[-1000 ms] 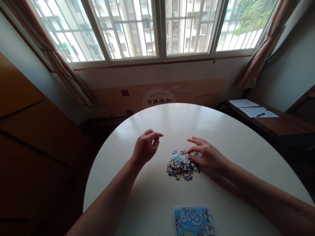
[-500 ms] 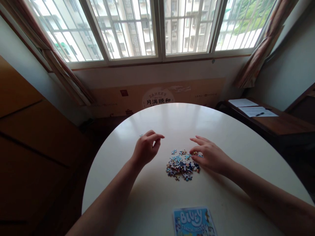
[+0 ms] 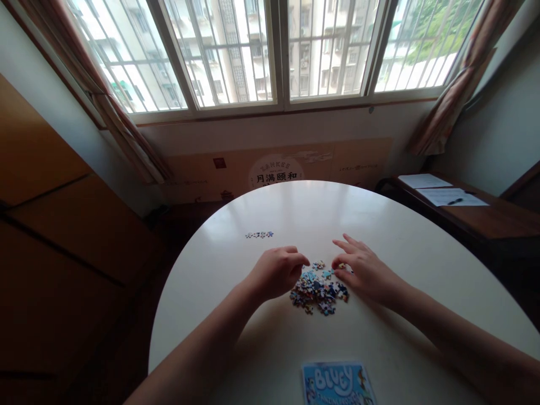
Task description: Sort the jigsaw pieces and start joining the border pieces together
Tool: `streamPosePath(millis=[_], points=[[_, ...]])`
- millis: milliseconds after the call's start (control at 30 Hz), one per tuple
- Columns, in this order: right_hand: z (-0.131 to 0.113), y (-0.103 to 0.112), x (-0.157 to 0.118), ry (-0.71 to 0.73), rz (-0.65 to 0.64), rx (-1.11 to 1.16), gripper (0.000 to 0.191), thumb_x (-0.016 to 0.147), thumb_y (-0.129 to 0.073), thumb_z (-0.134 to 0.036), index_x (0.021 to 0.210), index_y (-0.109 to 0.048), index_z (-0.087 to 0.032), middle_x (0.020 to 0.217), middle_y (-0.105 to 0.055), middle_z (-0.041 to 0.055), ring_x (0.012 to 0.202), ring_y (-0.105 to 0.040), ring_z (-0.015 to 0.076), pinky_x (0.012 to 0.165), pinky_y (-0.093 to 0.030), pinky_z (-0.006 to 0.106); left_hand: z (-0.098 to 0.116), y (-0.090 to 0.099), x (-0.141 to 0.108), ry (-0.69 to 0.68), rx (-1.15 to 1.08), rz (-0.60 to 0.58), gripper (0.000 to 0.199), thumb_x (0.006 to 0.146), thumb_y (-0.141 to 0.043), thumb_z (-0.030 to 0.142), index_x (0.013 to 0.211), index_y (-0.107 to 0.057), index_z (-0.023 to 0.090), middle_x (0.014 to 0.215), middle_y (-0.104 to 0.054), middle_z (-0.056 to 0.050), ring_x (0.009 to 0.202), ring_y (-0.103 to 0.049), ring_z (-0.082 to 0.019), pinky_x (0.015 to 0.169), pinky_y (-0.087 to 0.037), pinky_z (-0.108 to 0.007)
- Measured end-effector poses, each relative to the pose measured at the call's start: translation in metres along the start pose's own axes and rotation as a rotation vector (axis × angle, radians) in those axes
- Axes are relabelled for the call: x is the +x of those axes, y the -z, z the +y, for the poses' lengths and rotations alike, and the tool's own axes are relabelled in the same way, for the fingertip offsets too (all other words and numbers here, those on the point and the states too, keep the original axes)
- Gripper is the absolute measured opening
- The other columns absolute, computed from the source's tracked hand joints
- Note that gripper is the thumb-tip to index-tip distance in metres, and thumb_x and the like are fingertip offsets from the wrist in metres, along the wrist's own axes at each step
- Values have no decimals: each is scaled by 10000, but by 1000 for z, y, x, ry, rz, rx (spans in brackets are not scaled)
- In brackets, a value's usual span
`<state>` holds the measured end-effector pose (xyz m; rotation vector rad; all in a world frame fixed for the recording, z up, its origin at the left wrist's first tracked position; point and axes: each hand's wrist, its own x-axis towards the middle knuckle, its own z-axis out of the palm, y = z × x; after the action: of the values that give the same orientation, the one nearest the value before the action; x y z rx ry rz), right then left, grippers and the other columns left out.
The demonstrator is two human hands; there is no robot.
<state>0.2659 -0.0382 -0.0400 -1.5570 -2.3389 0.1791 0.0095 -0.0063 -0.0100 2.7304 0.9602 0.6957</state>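
Note:
A loose heap of small jigsaw pieces (image 3: 320,293) in blue, white and dark tones lies on the white round table (image 3: 202,343). My left hand (image 3: 280,273) is at the heap's upper left edge, fingers curled down and pressed together; whatever they may hold is hidden. At the upper right edge, my right hand (image 3: 360,267) has its thumb and index finger close to a few pieces, the other fingers spread. A short row of pieces (image 3: 259,234) lies farther off to the left. Several single pieces (image 3: 318,265) sit just beyond the heap.
A blue Bluey card or box (image 3: 337,383) lies at the near side of the table. To the right, a brown side table (image 3: 502,216) holds papers (image 3: 451,197) and a pen. Barred windows and curtains stand behind.
My left hand has moved from the row of pieces right and nearer to the heap, uncovering the row. My right hand has stayed beside the heap. The view has shifted slightly.

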Motion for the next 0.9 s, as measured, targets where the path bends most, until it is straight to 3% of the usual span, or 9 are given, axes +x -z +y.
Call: streamPosePath(millis=[233, 433, 500, 700, 900], points=[[3, 1, -3, 9, 75, -60, 104, 881, -691, -291, 941, -766, -251, 1453, -569, 109, 1446, -354, 429, 1088, -352, 697, -1, -3, 0, -5, 20, -41, 326, 828, -549, 79, 972, -780, 259, 886, -740, -12, 700, -667, -149, 636, -507, -273], [0, 7, -3, 60, 80, -141, 100, 883, -684, -238, 852, -777, -260, 1454, -578, 67, 1435, -380, 418, 1108, -323, 695, -2, -1, 0, 23, 32, -40, 307, 849, -547, 96, 962, -779, 260, 887, -746, -9, 711, -677, -151, 664, -518, -276], [-2, 7, -2, 45, 60, -144, 98, 888, -674, -232, 859, -767, -242, 1444, -585, 92, 1421, -406, 415, 1102, -353, 668, -3, -2, 1, 105, 73, -52, 298, 880, -536, 125, 1001, -773, 259, 932, -760, -20, 772, -700, -177, 713, -534, -302], [-1, 4, -1, 34, 33, -116, 102, 902, -647, -221, 880, -747, -221, 1437, -585, 127, 1411, -429, 404, 1082, -406, 625, -21, -5, 1, 601, 310, -102, 448, 957, -540, 295, 1379, -586, 152, 1206, -716, -160, 1067, -684, -306, 875, -538, -416], [2, 1, -1, 35, 58, -80, 89, 893, -649, -220, 869, -735, -215, 1425, -591, 134, 1405, -438, 396, 1076, -413, 617, -38, -11, 5, 686, 451, -56, 503, 978, -521, 373, 1420, -528, 134, 1273, -637, -202, 1128, -637, -316, 912, -521, -405]])
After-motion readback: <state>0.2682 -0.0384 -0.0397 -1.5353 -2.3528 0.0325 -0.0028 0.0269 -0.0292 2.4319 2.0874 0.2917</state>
